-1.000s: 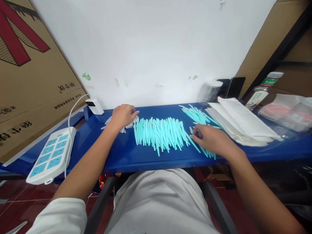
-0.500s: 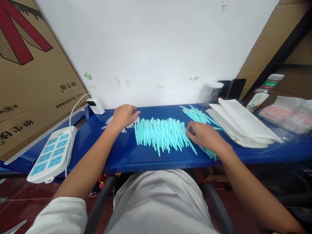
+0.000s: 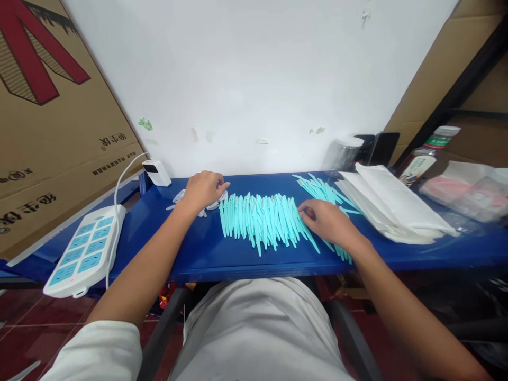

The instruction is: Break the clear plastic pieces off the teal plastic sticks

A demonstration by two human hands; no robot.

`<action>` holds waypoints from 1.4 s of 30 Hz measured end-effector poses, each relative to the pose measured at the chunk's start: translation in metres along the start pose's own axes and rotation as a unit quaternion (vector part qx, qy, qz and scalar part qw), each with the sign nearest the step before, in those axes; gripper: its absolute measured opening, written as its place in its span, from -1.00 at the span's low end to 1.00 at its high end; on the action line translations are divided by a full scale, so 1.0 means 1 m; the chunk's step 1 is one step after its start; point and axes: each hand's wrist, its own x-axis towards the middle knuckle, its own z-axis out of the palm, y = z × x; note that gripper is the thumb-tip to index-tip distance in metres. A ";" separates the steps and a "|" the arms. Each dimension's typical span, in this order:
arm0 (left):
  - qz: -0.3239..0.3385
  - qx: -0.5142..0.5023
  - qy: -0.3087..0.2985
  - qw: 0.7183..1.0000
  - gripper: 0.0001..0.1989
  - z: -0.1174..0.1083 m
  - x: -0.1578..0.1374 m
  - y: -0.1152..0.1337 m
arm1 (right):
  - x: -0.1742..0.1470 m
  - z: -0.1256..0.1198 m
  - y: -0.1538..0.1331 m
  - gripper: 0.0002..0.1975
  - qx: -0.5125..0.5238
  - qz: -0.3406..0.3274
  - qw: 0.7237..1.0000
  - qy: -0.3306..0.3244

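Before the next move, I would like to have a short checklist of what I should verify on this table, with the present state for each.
1. Right hand at the right end of the turquoise row: ok.
2. Right hand's grip, fingertips partly hidden: cannot tell.
3. Left hand at the pale pieces: ok.
4. Lower ends of the turquoise row even: not ok.
5. Power strip apart from the turquoise row: ok.

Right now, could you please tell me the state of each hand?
Left hand: loosely curled over whitish pieces; grip cannot be told.
Right hand: curled at the right end of the turquoise stick row; grip cannot be told.
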 end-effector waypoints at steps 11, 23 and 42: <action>0.009 0.000 -0.003 1.000 -0.62 0.003 0.001 -0.002 | -0.007 -0.003 0.008 -0.68 0.062 0.017 0.997 -0.042; 0.005 -0.007 -0.008 1.000 -0.61 0.002 0.001 -0.001 | -0.004 -0.002 0.009 -0.68 0.037 0.049 0.997 -0.043; 0.006 -0.005 -0.011 1.000 -0.61 0.002 0.001 -0.001 | -0.034 0.011 0.021 -0.30 -0.233 0.144 0.960 0.058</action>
